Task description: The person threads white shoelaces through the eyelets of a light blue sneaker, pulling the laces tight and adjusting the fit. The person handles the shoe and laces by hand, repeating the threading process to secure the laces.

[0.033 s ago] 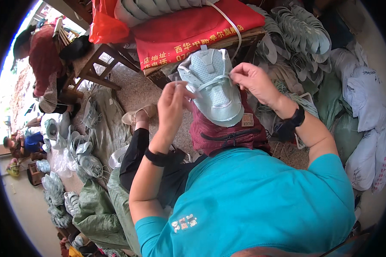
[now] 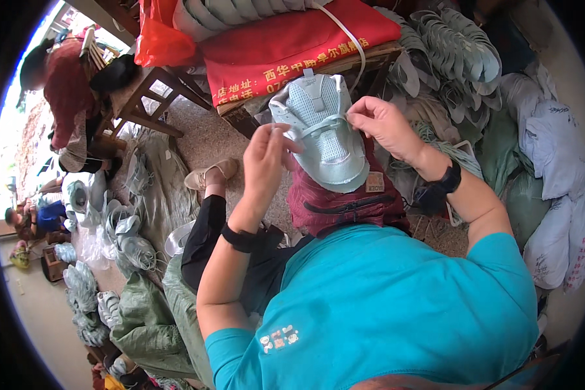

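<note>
A pale green shoe upper (image 2: 333, 166) with a mesh tongue rests, toe toward me, on a maroon bag (image 2: 338, 201) on my lap. A pale green shoelace (image 2: 328, 123) crosses the upper below the tongue's middle. At the right edge of the upper, my right hand (image 2: 383, 127) pinches one end of the lace between thumb and fingers. My left hand (image 2: 264, 156) is closed beside the left eyelet edge, its fingertips next to the lace; what they hold there is too small to make out.
Ahead stands a wooden table (image 2: 240, 116) under a red cloth (image 2: 292, 52), with stacked pale shoe parts. Bunches of uppers (image 2: 458, 49) and white sacks (image 2: 556, 149) lie to the right. At left are a wooden stool (image 2: 146, 101), a seated person (image 2: 71, 91) and green sacks (image 2: 146, 318).
My left hand has shifted slightly right and toward the upper, with its fingers more curled. My right hand and the upper have barely moved.
</note>
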{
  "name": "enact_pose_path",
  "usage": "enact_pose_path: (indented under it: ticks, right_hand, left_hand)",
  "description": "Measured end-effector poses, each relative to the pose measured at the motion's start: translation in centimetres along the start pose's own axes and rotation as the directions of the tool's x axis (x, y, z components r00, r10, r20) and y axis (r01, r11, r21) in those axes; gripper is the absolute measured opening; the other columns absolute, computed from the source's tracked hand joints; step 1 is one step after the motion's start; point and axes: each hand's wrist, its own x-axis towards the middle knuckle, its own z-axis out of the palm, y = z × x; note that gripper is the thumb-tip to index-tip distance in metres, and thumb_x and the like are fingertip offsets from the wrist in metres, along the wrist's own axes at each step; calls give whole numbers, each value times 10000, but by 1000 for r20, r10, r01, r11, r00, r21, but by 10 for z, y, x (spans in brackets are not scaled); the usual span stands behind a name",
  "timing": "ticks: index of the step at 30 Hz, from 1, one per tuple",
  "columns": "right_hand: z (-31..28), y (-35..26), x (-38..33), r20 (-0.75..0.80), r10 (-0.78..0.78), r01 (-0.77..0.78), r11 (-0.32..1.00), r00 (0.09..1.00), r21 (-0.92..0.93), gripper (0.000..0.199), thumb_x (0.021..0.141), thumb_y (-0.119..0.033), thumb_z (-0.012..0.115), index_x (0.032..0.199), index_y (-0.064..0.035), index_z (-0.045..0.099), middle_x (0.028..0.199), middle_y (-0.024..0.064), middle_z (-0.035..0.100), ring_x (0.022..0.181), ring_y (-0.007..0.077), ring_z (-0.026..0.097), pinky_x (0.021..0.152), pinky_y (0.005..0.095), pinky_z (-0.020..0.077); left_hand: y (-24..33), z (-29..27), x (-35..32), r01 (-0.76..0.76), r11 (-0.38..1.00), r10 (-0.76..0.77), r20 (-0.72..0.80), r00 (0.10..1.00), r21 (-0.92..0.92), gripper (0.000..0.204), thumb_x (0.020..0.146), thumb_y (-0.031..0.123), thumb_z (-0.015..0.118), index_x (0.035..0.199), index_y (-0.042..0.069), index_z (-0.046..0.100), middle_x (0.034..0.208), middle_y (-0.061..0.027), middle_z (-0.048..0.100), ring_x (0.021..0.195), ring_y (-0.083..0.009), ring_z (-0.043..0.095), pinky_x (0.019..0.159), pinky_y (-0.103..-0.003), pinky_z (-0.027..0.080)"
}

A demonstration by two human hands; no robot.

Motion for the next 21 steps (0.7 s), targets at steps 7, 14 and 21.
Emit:
enact_pose_path:
  ticks: [7,14,21]
  right_hand:
    - [-1,-16,5,66,36,-31,996,997,-79,111,949,-150,626,906,-52,597,836,-50,561,773,30,493,700,203,421]
    - [-12,-9,22,130,114,-93,983,985,-157,161,906,-164,664,852,-57,557,785,-23,577,754,59,528,670,233,436]
    - [14,-40,14,288,-479,484,358,829,-798,129,824,-136,608,804,-28,542,801,154,587,758,369,607,646,457,490]
  left_hand:
    - [4,18,-4,81,993,-82,18,996,90,344,1035,311,486,945,33,666,608,32,514,499,-31,411,465,-190,320]
    - [5,19,-4,157,980,-162,34,986,120,318,995,290,532,850,37,660,616,31,517,552,-40,440,502,-198,317]
    - [3,14,7,132,975,-150,92,984,181,305,963,230,540,760,26,642,638,17,542,569,-62,464,522,-220,361]
